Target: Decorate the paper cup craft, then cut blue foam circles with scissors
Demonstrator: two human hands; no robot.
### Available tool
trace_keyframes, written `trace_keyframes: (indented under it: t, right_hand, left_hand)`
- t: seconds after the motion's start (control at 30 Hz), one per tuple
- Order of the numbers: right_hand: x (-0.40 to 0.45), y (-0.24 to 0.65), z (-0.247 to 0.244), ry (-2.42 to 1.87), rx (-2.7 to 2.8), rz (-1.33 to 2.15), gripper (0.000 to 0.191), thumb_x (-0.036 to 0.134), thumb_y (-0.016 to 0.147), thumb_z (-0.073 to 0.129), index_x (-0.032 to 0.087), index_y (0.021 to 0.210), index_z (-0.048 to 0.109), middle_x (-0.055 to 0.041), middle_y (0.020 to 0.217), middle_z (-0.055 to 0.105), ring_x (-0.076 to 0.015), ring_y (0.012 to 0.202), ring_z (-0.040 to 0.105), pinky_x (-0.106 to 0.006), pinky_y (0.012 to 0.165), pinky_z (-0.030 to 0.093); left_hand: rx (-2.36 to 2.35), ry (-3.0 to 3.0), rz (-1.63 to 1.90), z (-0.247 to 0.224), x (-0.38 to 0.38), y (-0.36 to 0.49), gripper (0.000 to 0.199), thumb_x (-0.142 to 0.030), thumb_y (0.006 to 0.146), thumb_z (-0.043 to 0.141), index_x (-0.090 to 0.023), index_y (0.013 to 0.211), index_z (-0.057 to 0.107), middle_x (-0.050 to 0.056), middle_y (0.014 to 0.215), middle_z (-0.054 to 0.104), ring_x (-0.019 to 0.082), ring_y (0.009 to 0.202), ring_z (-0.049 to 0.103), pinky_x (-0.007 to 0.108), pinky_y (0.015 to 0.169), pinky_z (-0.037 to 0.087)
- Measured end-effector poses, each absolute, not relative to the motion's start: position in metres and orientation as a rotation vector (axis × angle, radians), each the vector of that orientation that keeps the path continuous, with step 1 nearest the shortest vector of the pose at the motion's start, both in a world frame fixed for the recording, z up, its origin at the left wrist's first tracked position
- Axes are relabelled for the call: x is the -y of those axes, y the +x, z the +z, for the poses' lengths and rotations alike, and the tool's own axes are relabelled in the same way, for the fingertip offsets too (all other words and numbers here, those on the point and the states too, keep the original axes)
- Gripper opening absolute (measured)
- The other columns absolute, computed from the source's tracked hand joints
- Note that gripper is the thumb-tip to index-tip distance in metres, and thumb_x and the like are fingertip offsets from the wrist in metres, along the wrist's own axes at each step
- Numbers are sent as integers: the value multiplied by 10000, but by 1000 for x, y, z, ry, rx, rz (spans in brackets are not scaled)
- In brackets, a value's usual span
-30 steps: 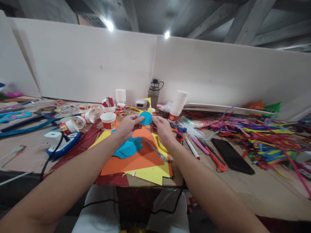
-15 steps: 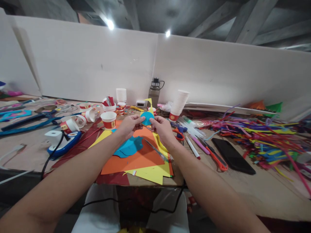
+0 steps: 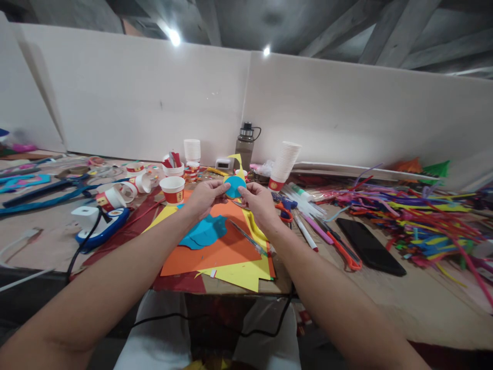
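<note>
A round blue paper disc [image 3: 234, 187] is held up in front of me, pinched at its left edge by my left hand [image 3: 209, 197] and at its right edge by my right hand [image 3: 259, 201]. Behind the disc, a strip of yellow paper [image 3: 239, 163] sticks upward; whether it is joined to the disc I cannot tell. Below my hands lie blue paper scraps [image 3: 204, 234] on an orange sheet [image 3: 215, 258], which rests over yellow sheets [image 3: 246, 280]. A slim pen-like tool [image 3: 246, 234] lies on the orange sheet by my right wrist.
Paper cups stand around: a single cup [image 3: 172, 190] at left and a tall stack [image 3: 284, 167] at right. A bottle [image 3: 245, 140] stands at the back. Rightward lie a black phone [image 3: 370, 246], an orange-and-black cutter [image 3: 346, 255] and many coloured pipe cleaners [image 3: 427, 216]. A blue-and-white device [image 3: 103, 228] sits left.
The blue disc has tipped slightly, and a pale lower edge now shows beneath it. Both hands keep nearly the same place and grip.
</note>
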State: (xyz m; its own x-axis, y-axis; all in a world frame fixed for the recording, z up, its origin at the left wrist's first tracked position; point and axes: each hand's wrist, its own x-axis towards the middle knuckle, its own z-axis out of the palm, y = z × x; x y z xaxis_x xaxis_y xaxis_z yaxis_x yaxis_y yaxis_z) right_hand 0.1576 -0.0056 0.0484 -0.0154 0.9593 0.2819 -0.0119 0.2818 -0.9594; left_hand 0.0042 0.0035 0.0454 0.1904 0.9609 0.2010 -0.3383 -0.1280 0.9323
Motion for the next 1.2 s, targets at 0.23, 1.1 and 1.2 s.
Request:
trace_keyframes:
  t: [0.23, 1.1, 1.2]
  right_hand:
    - [5, 157, 48, -1004, 1323, 1000, 254, 388, 680, 689, 179, 680, 544, 55, 526, 517, -66, 454, 454, -198, 453, 361]
    - [5, 158, 45, -976, 1599, 781, 299, 483, 793, 596, 194, 730, 554, 42, 576, 512, -98, 535, 470, -223, 522, 376]
    - [5, 165, 56, -929, 1604, 815, 349, 518, 859, 488, 185, 807, 577, 6, 694, 592, -109, 610, 534, -235, 593, 429]
  left_hand:
    - [-749, 1178, 1317, 47, -2, 6, 295, -376, 621, 809, -120, 700, 686, 43, 668, 656, 96, 574, 555, 226, 557, 460]
    - [-691, 1095, 1364, 41, 0, 11, 272, -333, 618, 816, -146, 784, 709, 23, 728, 658, 88, 623, 536, 202, 508, 343]
    - [-708, 1062, 1392, 44, -2, 9, 286, -331, 611, 818, -143, 796, 707, 29, 734, 668, 91, 633, 545, 197, 501, 338]
